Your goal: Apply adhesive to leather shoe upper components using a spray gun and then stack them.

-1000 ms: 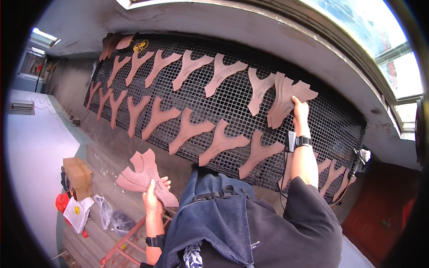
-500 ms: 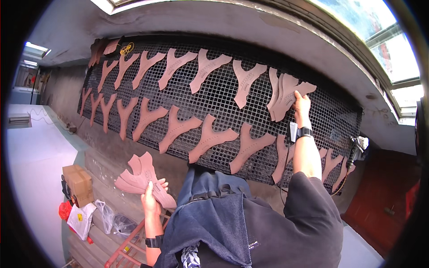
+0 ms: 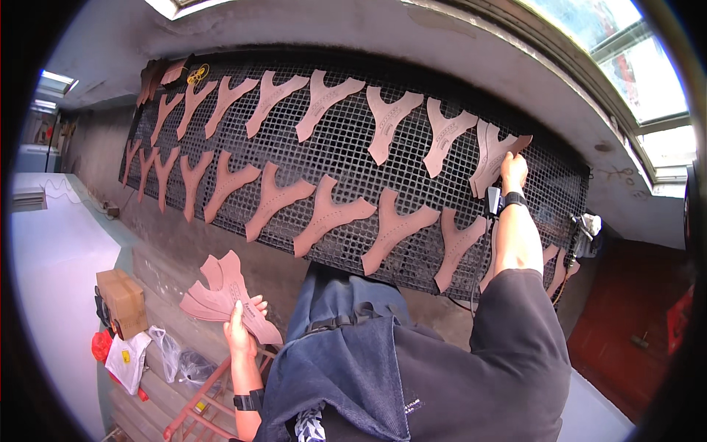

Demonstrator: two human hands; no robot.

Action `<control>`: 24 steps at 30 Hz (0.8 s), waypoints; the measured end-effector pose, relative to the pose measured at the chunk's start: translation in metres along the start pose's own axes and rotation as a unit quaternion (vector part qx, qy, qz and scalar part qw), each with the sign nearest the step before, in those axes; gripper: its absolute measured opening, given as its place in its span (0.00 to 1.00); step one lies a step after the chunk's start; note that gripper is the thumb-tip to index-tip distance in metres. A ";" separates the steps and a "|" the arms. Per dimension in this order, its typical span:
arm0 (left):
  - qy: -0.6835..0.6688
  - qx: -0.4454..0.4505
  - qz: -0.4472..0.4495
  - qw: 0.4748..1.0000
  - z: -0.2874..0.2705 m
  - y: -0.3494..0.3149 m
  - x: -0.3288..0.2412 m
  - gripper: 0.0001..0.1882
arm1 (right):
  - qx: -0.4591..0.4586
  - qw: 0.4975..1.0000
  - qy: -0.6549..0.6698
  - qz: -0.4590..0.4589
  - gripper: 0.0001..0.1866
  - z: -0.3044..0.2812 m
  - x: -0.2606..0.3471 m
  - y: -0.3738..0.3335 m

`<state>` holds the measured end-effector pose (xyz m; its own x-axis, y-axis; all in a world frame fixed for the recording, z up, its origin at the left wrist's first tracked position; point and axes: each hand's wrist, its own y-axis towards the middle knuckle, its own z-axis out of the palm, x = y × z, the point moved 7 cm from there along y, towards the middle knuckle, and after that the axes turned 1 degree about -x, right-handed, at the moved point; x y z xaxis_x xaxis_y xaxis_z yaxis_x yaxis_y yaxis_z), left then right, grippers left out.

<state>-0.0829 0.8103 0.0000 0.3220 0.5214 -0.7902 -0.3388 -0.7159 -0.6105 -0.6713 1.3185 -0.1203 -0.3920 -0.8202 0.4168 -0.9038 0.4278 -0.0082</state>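
Observation:
My right hand (image 3: pixel 514 173) is over the far right part of a black grid-topped table (image 3: pixel 353 158), closed on a few overlapping Y-shaped pinkish-brown pieces (image 3: pixel 492 151), flat and leather-like. Just left of them, a single Y-shaped piece (image 3: pixel 448 134) lies flat in the far row. Off the table's near side, my left hand (image 3: pixel 241 333) grips a fanned stack of the same pieces (image 3: pixel 224 291), its thumb on top. Each piece bears a line of small marks. The fingertips of my right hand are partly hidden by the pieces.
Two rows of Y-shaped pieces (image 3: pixel 335 214) cover the table. Yellow cord (image 3: pixel 197 74) lies at its far left corner. A cable and fitting (image 3: pixel 585 230) hang at the right end. Left of me are a cardboard box (image 3: pixel 121 300), plastic bags (image 3: pixel 168 350) and a red metal frame (image 3: pixel 195 405).
My right hand has moved right along the far row with its pieces. One piece from that overlapping group now lies separately behind it. My left hand keeps its stack, almost unmoved.

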 end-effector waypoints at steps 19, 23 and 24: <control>-0.107 -0.034 -0.001 0.994 0.022 -0.153 0.168 0.24 | -0.054 0.968 0.049 -0.240 0.36 -0.081 -0.097 0.026; -0.121 -0.053 -0.026 0.991 0.037 -0.198 0.197 0.23 | -0.020 0.904 -0.058 -0.423 0.32 -0.052 -0.082 -0.011; -0.116 -0.049 -0.030 0.992 0.042 -0.207 0.201 0.23 | 0.001 0.889 -0.077 -0.452 0.32 -0.037 -0.083 0.000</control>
<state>0.0149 1.0824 -0.0346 0.1228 0.6496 -0.7503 -0.2337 -0.7158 -0.6580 -0.6325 1.4002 -0.1211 0.4755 -0.8708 0.1249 -0.8618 -0.4326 0.2647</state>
